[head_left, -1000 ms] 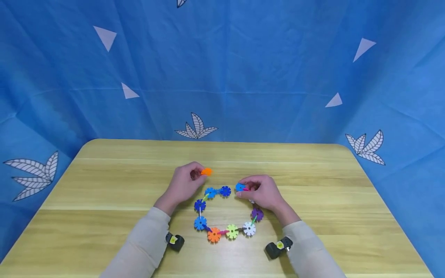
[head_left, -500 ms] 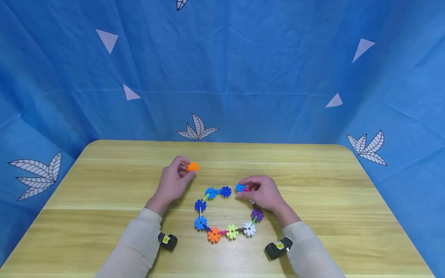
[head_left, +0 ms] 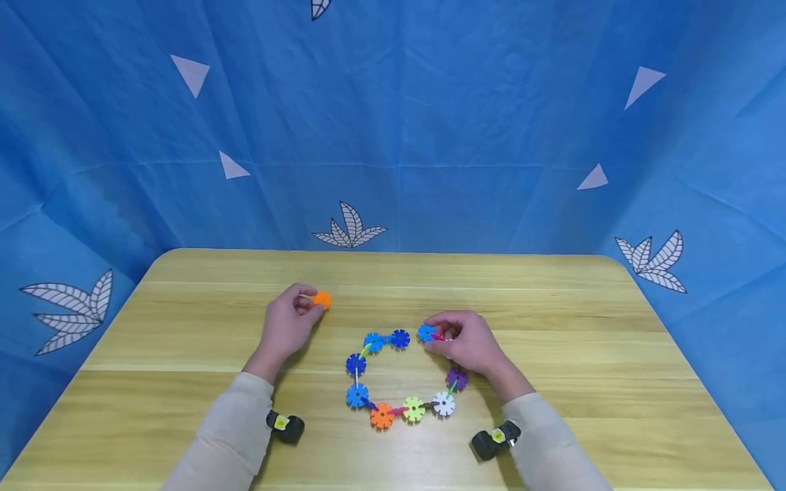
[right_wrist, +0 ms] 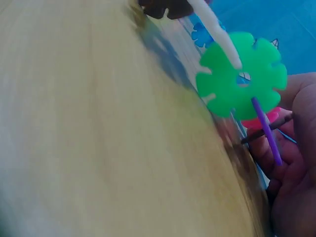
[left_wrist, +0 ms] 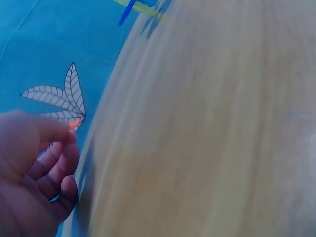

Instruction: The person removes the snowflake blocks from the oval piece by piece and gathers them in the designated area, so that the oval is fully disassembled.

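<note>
My left hand (head_left: pixel 286 324) pinches an orange notched disc (head_left: pixel 322 300), a plastic snowflake piece, between thumb and fingers above the table's left middle. Only a sliver of that disc (left_wrist: pixel 74 125) shows in the left wrist view. A chain of interlocked snowflake discs (head_left: pixel 414 409) in several colours curves into a loop with a gap at its far side. At the gap's right, my right hand (head_left: pixel 469 344) grips the chain close to its blue end disc (head_left: pixel 426 333). In the right wrist view a green disc (right_wrist: pixel 217 74) partly covers the fingers; the exact piece held is hard to tell.
The gap's left side ends in a dark blue disc (head_left: pixel 400 338). Under everything is a wooden table (head_left: pixel 614 382), its far edge near a blue curtain (head_left: pixel 491 136). Both wrists wear black camera units, such as the left one (head_left: pixel 295 429).
My left hand has moved left, away from the chain's gap, carrying the orange disc along. My right hand keeps its grip almost in place.
</note>
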A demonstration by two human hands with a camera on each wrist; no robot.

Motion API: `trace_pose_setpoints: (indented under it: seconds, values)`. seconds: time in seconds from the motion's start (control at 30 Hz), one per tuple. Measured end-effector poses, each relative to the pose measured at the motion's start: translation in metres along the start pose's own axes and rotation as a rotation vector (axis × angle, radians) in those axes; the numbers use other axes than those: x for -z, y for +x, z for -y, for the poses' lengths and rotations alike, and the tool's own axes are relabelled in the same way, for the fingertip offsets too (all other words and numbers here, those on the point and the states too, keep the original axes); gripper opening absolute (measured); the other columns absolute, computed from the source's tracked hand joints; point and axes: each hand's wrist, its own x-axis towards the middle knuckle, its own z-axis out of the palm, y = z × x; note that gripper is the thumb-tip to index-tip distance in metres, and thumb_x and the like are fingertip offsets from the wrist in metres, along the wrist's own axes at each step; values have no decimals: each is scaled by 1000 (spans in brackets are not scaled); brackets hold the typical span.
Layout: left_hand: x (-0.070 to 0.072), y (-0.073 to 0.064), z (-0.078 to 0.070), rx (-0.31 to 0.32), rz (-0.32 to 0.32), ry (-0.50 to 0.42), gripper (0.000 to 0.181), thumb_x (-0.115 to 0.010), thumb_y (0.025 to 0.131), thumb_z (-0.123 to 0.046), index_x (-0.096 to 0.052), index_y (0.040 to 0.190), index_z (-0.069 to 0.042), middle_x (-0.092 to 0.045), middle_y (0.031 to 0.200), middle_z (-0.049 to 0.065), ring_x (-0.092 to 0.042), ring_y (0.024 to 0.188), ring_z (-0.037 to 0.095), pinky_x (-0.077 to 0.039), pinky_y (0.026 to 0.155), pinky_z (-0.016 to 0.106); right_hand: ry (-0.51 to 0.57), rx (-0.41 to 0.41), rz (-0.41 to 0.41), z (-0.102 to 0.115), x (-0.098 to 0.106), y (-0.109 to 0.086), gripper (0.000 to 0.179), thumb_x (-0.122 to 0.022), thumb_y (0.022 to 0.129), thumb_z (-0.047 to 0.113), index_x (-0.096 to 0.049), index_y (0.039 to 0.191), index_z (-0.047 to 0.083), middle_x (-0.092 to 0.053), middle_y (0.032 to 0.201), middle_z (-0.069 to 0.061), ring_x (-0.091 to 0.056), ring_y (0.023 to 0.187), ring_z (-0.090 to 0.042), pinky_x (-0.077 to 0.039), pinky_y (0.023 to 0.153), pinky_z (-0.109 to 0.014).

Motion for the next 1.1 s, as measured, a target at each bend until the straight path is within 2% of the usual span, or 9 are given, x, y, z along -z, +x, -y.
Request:
trace_pose_setpoints:
  seconds: [0.1,0.23,0.33,0.5,0.67,0.9,1.1]
  values:
    - [1,-1,3,34,-3,20,24,-72,93,-13,-63,114,-6,-64,92,9,-59,79,25,-51,69,35,-13,4,-5,0,1,-1,32,-80,79,5,-77,110,11,-67,87,0,-59,75,-19,-48,65,-31]
    - [3,-2,4,47,6,53,24,-72,93,-12,-64,114,-5,-64,89,9,-58,77,25,-50,69,37,-26,16,-9,0,0,-2,33,-76,82,4,-76,114,10,-71,100,0,-63,85,-17,-50,73,-34]
    - [3,-3,4,46,25,78,23,-72,93,-11,-66,114,-3,-65,87,8,-58,76,24,-50,70,39,-33,8,-13,1,0,-2,35,-75,83,6,-75,117,11,-71,107,1,-63,89,-16,-50,74,-36]
    - [1,-4,4,24,76,108,25,-73,92,-12,-67,114,-3,-66,89,6,-58,77,22,-51,73,40,-25,-1,-32,1,-1,-1,36,-75,84,8,-74,120,12,-71,109,1,-63,89,-17,-50,73,-38]
    - [-2,-4,3,17,102,120,26,-73,91,-11,-67,114,-3,-64,89,5,-57,79,23,-50,76,41,-22,2,-53,0,-2,-1,35,-76,84,6,-74,119,13,-71,103,1,-63,88,-18,-50,73,-39]
    - [-6,-4,1,0,109,182,20,-72,92,-12,-68,110,-3,-63,87,4,-55,77,23,-48,74,39,-39,-4,-104,0,-4,0,18,-78,83,6,-68,97,12,-67,84,2,-60,76,-20,-47,73,-39]
    - [-7,-4,2,1,106,190,17,-71,92,-12,-68,108,-4,-61,85,3,-53,75,23,-46,71,37,-36,-4,-104,-1,-4,1,15,-77,83,5,-69,93,14,-68,82,2,-60,75,-20,-46,71,-38]
